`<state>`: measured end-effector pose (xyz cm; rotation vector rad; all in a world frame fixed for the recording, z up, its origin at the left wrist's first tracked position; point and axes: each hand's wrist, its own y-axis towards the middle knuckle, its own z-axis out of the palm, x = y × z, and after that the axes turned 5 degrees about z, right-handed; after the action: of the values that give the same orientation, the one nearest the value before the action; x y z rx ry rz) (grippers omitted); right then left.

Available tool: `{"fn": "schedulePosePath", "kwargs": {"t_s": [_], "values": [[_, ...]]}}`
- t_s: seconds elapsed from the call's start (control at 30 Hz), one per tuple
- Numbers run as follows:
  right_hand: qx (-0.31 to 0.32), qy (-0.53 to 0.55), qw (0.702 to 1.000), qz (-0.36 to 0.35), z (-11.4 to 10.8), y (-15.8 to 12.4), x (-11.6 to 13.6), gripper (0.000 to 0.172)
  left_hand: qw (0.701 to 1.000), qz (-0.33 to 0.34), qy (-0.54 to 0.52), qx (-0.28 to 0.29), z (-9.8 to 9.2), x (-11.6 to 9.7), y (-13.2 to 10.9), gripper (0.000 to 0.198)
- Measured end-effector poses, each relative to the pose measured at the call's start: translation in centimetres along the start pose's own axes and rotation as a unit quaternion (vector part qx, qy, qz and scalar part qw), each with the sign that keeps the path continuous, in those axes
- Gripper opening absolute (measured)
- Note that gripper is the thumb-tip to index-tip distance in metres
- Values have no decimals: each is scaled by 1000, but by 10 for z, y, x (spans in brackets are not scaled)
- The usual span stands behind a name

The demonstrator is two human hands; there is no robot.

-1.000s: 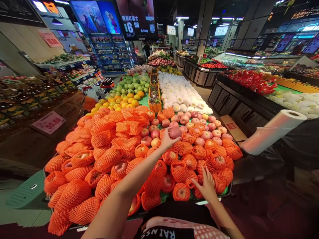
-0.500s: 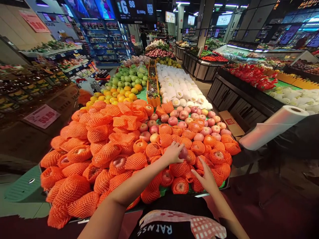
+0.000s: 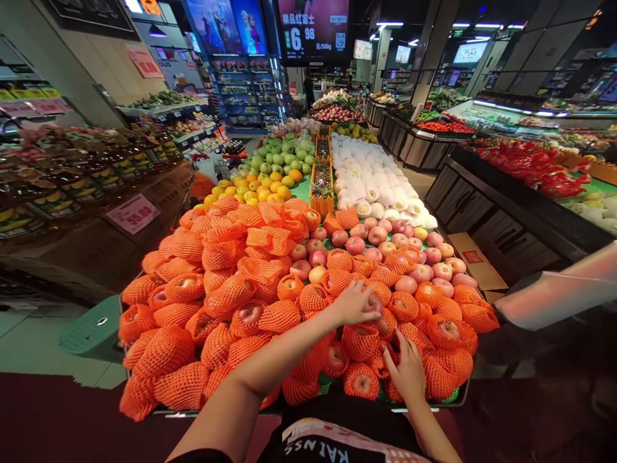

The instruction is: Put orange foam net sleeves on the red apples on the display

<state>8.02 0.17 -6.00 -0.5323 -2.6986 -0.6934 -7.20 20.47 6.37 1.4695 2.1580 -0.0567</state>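
My left hand (image 3: 360,303) reaches over the front of the fruit display, its fingers curled round a reddish apple (image 3: 376,301) that they mostly hide. Just below those fingers sits an apple in orange foam netting (image 3: 387,323). To the right and nearer me, my right hand (image 3: 407,368) has its thumb and fingers spread, with the fingertips at the netted apples. Many more apples in orange netting (image 3: 361,381) lie around both hands. Beyond them is a patch of bare red apples (image 3: 355,245).
A high heap of netted fruit (image 3: 216,257) rises on the left. Further back are oranges (image 3: 263,188), green fruit (image 3: 284,154), white-wrapped fruit (image 3: 369,177) and an orange divider box (image 3: 322,186). A plastic bag roll (image 3: 563,289) stands at right, and a green stool (image 3: 91,328) at left.
The view has swung left, so the display sits further right in the picture. My left hand has lowered slightly with the apple, and my right hand has come down onto the netted apples.
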Motion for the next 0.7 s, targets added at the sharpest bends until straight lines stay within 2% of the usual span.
{"fn": "schedulePosePath", "kwargs": {"t_s": [0.1, 0.13, 0.2, 0.23, 0.27, 0.3, 0.37, 0.4, 0.47, 0.6, 0.7], "values": [[-4, 0, 1000, -4, 0, 0, -2, 60, 983, -66, 12, -170, -39, 30, -7, 61], [-5, 1, 1000, -3, 0, 0, -2, 60, 966, -114, 35, -231, -53, 42, -12, 57], [-8, 2, 1000, -1, 0, 1, -3, 60, 912, -239, 83, -323, -79, 67, -23, 52], [-7, 3, 1000, 1, 0, 1, -3, 60, 880, -308, 100, -346, -90, 79, -30, 51], [-5, 4, 1000, 3, 0, 1, -3, 60, 857, -365, 106, -347, -99, 89, -38, 50], [-2, 4, 1000, 5, 0, 1, -3, 60, 845, -407, 107, -331, -106, 96, -45, 49], [4, 4, 1000, 8, 0, 1, -3, 60, 842, -446, 100, -288, -114, 105, -59, 44], [4, 4, 1000, 9, 1, 1, -3, 60, 846, -447, 99, -275, -116, 104, -66, 43], [0, 9, 1000, 9, 3, 2, -5, 60, 851, -420, 113, -296, -117, 96, -77, 42], [-8, 60, 998, 24, 5, 1, -9, 58, 842, -300, 109, -436, -113, 58, -95, 37], [-43, 134, 988, 57, -3, 2, -6, 55, 840, -199, -11, -504, -99, 24, -107, 19]]}}
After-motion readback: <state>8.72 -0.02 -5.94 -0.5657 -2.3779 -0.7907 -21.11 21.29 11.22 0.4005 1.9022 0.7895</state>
